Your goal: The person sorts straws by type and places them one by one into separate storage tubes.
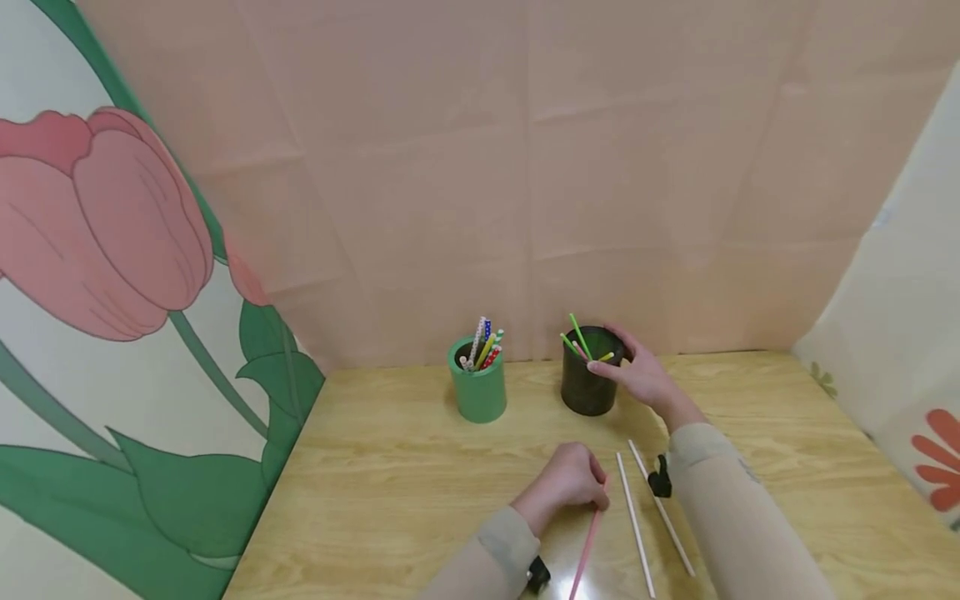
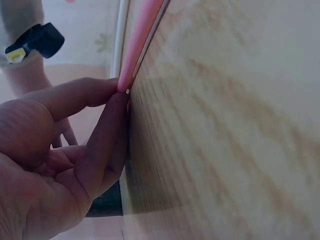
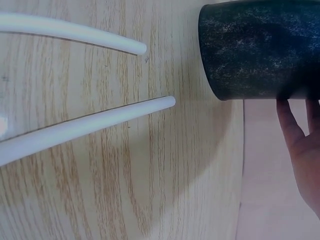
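Observation:
In the head view my left hand [image 1: 568, 479] is low over the table and pinches the far end of a pink straw [image 1: 587, 550]. The left wrist view shows thumb and fingertip meeting on the pink straw [image 2: 139, 42], which runs close along the wood. My right hand [image 1: 645, 379] holds a black cylindrical cup [image 1: 588, 392] by its right side near the rim, thumb in front. Several green, pink and yellow straws [image 1: 581, 337] stick out of this cup. From the right wrist view the cup's dark wall [image 3: 260, 50] shows, with fingers [image 3: 290, 125] against it.
Two white straws [image 1: 636, 527] [image 1: 663, 512] lie on the wooden table [image 1: 360, 492], right of the pink one. A green cup [image 1: 480, 398] with several patterned straws stands left of the black cup. Behind the table hangs a pinkish sheet [image 1: 420, 208].

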The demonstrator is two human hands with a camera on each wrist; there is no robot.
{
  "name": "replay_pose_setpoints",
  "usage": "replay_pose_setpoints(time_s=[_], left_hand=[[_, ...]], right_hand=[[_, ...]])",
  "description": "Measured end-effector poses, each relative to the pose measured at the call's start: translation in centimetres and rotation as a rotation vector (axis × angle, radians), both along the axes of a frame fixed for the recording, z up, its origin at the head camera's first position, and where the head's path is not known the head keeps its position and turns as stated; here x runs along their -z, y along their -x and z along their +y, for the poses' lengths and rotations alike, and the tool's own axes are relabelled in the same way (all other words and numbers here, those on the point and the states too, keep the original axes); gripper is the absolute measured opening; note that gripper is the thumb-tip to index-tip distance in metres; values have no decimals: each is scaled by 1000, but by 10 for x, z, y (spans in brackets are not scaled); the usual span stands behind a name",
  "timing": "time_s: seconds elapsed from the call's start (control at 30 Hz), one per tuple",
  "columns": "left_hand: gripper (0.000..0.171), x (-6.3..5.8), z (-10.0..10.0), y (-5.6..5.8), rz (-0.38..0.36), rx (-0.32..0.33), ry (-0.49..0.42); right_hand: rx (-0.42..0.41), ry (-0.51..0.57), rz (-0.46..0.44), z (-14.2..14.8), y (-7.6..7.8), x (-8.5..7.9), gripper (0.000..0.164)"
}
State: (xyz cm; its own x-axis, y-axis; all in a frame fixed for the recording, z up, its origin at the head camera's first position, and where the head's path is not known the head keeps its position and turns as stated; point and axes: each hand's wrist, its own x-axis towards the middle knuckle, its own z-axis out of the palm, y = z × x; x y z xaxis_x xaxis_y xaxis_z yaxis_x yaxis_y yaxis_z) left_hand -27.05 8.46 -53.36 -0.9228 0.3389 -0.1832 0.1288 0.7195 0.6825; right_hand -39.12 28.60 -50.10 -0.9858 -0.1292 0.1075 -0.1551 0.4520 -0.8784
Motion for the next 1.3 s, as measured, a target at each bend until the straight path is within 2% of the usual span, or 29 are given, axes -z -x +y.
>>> replay_pose_setpoints(time_s=[0.3,0.57,0.67,0.83,1.0,1.17,1.3], left_hand=[[24,1,-6,1,-47,13,-46],[21,6,-18,11,-235,11,-278],[21,6,-21,14,-286,12,-338],[21,8,-24,16,-327,20,-410],[21,9,-26,17,-360,1,-464],[21,10,-27,16,-386,-18,-500],[20,12,-29,19,-405,-7,-524]], right_hand=[[-11,23,8,0,1,5,100],[-10,2,8,2,4,5,101],[-9,2,17,3,5,4,101],[-8,0,20,3,5,3,101],[-12,-2,3,2,4,1,103],[-8,2,-5,1,2,2,103],[-8,-1,7,2,2,3,102]])
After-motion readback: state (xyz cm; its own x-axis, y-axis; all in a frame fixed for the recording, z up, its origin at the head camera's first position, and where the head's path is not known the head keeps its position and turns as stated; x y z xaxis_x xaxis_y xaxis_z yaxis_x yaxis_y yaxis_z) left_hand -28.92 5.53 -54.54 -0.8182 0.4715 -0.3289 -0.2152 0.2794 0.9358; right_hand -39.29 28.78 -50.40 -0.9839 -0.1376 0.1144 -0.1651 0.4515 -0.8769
